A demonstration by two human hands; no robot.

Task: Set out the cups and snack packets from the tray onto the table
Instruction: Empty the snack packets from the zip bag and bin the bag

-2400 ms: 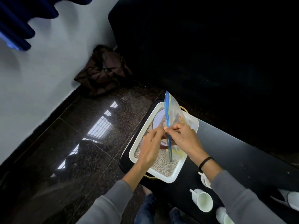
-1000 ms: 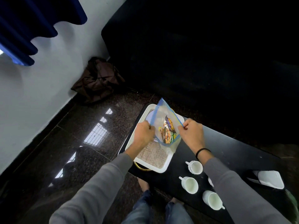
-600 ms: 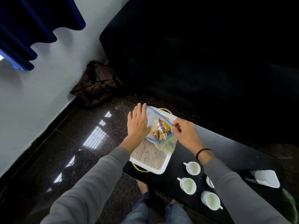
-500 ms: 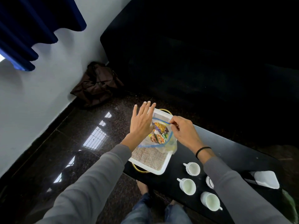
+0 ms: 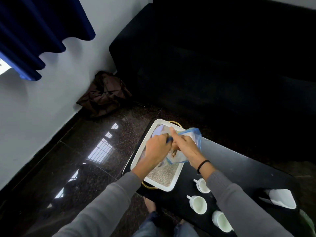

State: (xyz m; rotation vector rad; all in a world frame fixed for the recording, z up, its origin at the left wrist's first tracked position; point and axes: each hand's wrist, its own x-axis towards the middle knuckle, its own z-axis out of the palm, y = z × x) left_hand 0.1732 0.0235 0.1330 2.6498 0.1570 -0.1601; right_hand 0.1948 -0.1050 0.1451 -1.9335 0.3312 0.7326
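In the head view, a white tray point(image 5: 136, 161) with gold handles sits at the left end of a black table point(image 5: 239, 170), its long side running along the table's left edge. A woven mat point(image 5: 162, 177) lines the tray floor, bare at the near end, and a pale round plate point(image 5: 157, 132) shows at the far end. Above the middle of the tray both hands work a clear zip bag point(image 5: 193, 135) with a blue seal strip. The left hand point(image 5: 156, 148) is curled closed on the bag's left edge. The right hand point(image 5: 186, 146) is pushed into the bag's mouth, forefinger stretched forward; whether its other fingers grip anything inside cannot be told. Brown and yellow snack packets point(image 5: 173, 152) show dimly through the plastic between the two hands, too blurred to count.

On the table near its front edge, right of the tray, stand three white cups point(image 5: 198, 205), all empty, set in a loose diagonal row; the right forearm in a grey sleeve point(image 5: 239, 202) crosses over the farthest one. Toward the table's right end lies a white folded item point(image 5: 280, 198), its kind unclear.

Beyond the table stands a black sofa point(image 5: 205, 57). A brown bag point(image 5: 104, 94) lies slumped on the dark polished floor against the white wall, under a blue curtain point(image 5: 34, 31).
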